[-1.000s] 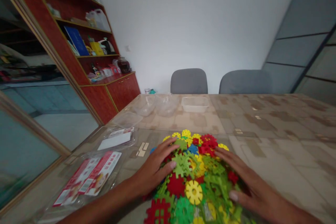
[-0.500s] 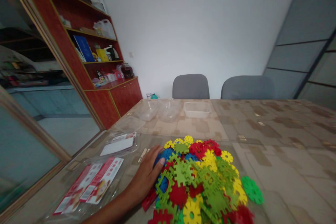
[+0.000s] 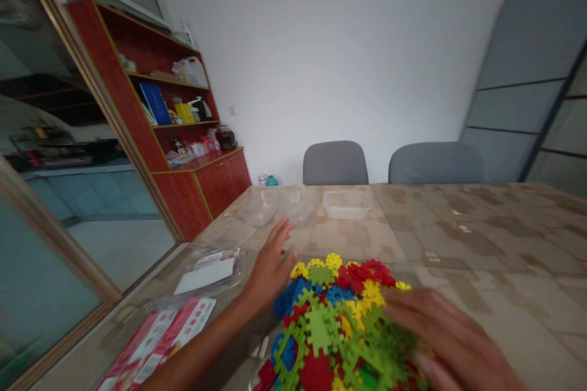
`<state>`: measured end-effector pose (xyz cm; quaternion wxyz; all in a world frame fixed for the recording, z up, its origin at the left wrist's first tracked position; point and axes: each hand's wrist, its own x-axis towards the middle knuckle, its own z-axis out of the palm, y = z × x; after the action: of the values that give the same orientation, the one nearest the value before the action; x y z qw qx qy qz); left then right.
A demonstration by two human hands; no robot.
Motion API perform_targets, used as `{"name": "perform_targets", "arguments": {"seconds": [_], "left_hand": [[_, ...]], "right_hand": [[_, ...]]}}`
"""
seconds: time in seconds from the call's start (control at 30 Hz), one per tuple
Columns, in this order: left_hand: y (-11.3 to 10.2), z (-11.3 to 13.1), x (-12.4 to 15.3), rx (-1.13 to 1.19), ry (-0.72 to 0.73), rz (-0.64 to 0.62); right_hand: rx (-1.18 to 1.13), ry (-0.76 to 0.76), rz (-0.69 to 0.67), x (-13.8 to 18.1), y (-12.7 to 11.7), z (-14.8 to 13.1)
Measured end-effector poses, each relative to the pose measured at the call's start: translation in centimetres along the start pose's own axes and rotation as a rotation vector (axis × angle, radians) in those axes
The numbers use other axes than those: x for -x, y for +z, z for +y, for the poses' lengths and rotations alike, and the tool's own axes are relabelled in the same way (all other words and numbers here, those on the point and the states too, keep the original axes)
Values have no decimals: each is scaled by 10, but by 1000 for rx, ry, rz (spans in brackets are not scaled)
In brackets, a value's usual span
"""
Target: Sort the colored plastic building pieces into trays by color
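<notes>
Left grip (image 3: 270,272): my fingers are extended with the thumb spread apart from them and nothing held; it hangs at the pile's ten o'clock edge, and I cannot tell whether it touches.
Right grip (image 3: 447,336): blurred, my fingers reaching over the pile's three o'clock side; I cannot tell how far it is spread or whether it has hold of a piece.
Pile (image 3: 320,330): toothed plastic pieces heaped before me on the table (image 3: 452,269), between my two grips; red pieces (image 3: 370,272) at one o'clock, yellow discs (image 3: 334,261) at twelve, blue pieces (image 3: 285,300) at ten.
Packs: a printed card (image 3: 183,321) at nine o'clock, a white card (image 3: 204,275) at ten.
Clear plastic: rounded containers (image 3: 259,214) at eleven, a rectangular tray (image 3: 348,214) at twelve.
Chairs: one grey chair (image 3: 335,163) at twelve beyond the table, another grey chair (image 3: 433,163) at one.
Cabinet (image 3: 181,198): red-brown, at ten to eleven.
</notes>
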<state>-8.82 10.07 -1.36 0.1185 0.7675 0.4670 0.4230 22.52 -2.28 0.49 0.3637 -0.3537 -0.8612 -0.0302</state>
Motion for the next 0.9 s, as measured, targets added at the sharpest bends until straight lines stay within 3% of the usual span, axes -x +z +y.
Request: {"name": "perform_targets", "arguments": {"seconds": [0.07,0.17,0.27,0.37,0.67,0.9], "left_hand": [[2,-4,-19,-2,-2,42],[8,-12,-38,-20,-11,98],[14,-19,-46,-21,-23,118],[20,-26,-46,-14,-39,127],[25,-35,-41,-11,-71,105],[28,-35,-39,1,-104,103]], "right_hand": [[5,199,45,-14,-1,31],[10,489,-8,-28,15,85],[35,539,-17,-33,37,130],[48,562,-34,-41,50,158],[121,549,-102,-98,69,193],[270,557,-142,-102,75,191]]}}
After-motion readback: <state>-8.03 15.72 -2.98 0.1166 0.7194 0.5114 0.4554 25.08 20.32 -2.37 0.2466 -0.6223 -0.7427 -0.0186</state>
